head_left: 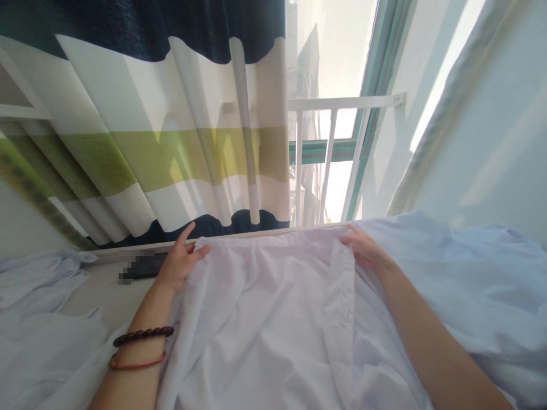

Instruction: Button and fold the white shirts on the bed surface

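Note:
A white shirt (273,319) lies spread over the surface in front of me, its button placket running down the middle right. My left hand (179,263) pinches the shirt's far left edge, with the index finger lifted; beaded and red cord bracelets sit on that wrist. My right hand (363,249) grips the far edge of the shirt beside the placket, fingers curled into the cloth.
More pale cloth (482,285) is heaped to the right and another pile (38,319) to the left. A dark flat object (143,266) lies on the table by my left hand. A striped curtain (171,142) and a window with white railing (342,105) stand behind.

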Tool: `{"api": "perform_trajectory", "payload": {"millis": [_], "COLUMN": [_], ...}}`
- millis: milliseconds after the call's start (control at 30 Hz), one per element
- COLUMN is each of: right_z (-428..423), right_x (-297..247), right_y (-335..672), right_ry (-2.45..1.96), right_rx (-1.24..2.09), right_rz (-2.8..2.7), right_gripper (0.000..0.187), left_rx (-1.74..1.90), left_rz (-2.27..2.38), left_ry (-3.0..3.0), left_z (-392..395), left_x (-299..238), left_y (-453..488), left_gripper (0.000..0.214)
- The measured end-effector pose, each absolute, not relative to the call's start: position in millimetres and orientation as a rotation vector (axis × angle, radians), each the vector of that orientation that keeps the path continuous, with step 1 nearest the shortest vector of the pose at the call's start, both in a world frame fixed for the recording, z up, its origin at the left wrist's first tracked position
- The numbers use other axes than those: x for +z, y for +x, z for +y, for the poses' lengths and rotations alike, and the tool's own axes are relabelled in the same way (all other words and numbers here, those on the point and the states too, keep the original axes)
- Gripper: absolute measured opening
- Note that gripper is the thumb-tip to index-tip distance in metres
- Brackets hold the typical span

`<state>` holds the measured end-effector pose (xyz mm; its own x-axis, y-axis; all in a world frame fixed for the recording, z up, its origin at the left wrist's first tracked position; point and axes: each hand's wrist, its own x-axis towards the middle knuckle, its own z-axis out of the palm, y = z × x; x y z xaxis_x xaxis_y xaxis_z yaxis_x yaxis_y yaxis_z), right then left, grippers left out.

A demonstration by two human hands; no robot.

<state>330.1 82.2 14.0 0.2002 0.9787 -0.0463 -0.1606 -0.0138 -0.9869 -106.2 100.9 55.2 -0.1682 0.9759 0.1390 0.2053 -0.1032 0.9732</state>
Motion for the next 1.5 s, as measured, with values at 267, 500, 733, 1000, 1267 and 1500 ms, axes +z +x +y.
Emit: {"api": "perform_trajectory", "payload": {"millis": [267, 500, 733, 1000, 1267, 1500], "right_z": [63.3, 71.7, 80.4, 173.5, 194.5, 146.6], "right_x": [44.8, 38.1, 43.3, 74.1, 55.5, -3.5], "right_y": [347.9, 348.1, 338.3, 317.7, 294.2, 256.9], "right_ry": [-1.235, -1.447, -1.342, -1.632, -1.794, -1.892], "right_rx": [1.585, 1.295, 0.774, 0.144, -0.018, -0.173], "right_rz": [-1.255, -1.311, -1.298, -1.377, -1.601, -2.085], "right_gripper": [0.066, 0.039, 0.040, 0.024, 0.046, 0.064], "left_rx": [1.074, 0.847, 1.111, 1.267, 0.957, 0.466], "left_rz": [1.367, 1.621, 1.788, 2.170, 2.318, 2.031], "left_ry": [1.329, 1.616, 1.760, 1.931, 2.278, 2.616], "left_z": [99.7, 97.4, 107.9, 176.2, 198.9, 154.9], "left_x": [52.9, 57.1, 61.3, 83.8, 80.5, 19.9], "left_y": [-124.2, -117.3, -108.5, -90.2, -64.6, -12.2], "left_gripper": [0.066, 0.028, 0.035, 0.027, 0.049, 0.057]}}
